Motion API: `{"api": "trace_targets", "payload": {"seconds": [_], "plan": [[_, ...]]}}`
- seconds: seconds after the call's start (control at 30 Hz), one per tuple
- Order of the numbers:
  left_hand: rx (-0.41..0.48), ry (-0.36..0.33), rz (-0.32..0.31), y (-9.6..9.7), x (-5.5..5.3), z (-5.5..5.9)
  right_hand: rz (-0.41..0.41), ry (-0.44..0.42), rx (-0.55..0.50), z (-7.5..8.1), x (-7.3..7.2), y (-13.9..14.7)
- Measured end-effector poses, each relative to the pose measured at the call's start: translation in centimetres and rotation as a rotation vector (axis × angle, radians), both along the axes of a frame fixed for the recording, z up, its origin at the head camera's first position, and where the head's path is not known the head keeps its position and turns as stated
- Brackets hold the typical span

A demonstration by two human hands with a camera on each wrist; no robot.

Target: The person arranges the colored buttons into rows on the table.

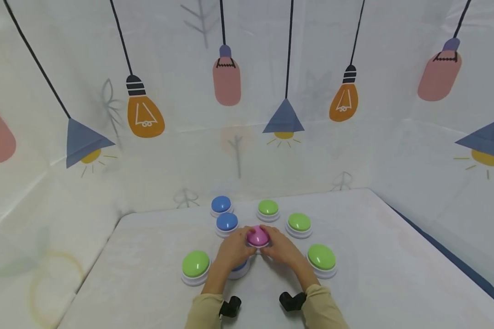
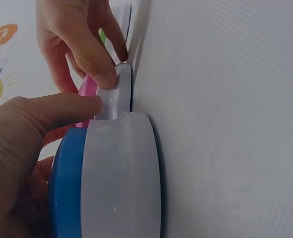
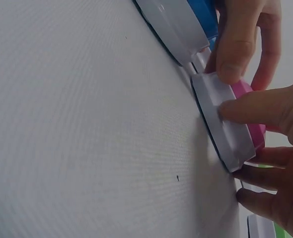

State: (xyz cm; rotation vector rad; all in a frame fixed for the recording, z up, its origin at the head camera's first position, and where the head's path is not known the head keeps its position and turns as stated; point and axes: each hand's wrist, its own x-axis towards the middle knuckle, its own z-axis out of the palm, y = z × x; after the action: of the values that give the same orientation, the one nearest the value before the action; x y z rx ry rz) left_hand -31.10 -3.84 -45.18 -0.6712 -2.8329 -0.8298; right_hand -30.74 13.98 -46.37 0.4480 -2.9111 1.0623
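Observation:
A pink push button [image 1: 257, 236] with a round dome and white base sits on the white table between both hands. My left hand [image 1: 233, 249] grips it from the left, and my right hand [image 1: 281, 246] grips it from the right. In the right wrist view both thumbs press the near side of its white base [image 3: 213, 101], which stands on the table or close over it. A blue push button [image 1: 240, 270] lies under my left wrist, partly hidden by it; the left wrist view shows its white base [image 2: 121, 173] large and close.
Two blue buttons [image 1: 221, 204] stand behind the left hand. Green buttons [image 1: 268, 208] stand at the back, with more on the right [image 1: 321, 257] and one on the left [image 1: 195, 264]. A white curtain [image 1: 169, 173] printed with lamps surrounds the table [image 1: 391, 274].

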Motion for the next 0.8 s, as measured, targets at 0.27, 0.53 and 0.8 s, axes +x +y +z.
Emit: {"api": "trace_targets", "payload": {"seconds": [0.27, 0.53, 0.8], "plan": [[0.02, 0.017, 0.01, -0.2, -0.2, -0.2, 0.003, 0.001, 0.006, 0.3, 0.0, -0.1], [0.032, 0.028, 0.003, -0.3, -0.1, -0.1, 0.019, 0.045, 0.031, 0.8, 0.3, 0.1], [0.064, 0.097, -0.009, -0.5, 0.2, 0.4, 0.04, 0.084, 0.031, 1.9, 0.7, 0.6]]}}
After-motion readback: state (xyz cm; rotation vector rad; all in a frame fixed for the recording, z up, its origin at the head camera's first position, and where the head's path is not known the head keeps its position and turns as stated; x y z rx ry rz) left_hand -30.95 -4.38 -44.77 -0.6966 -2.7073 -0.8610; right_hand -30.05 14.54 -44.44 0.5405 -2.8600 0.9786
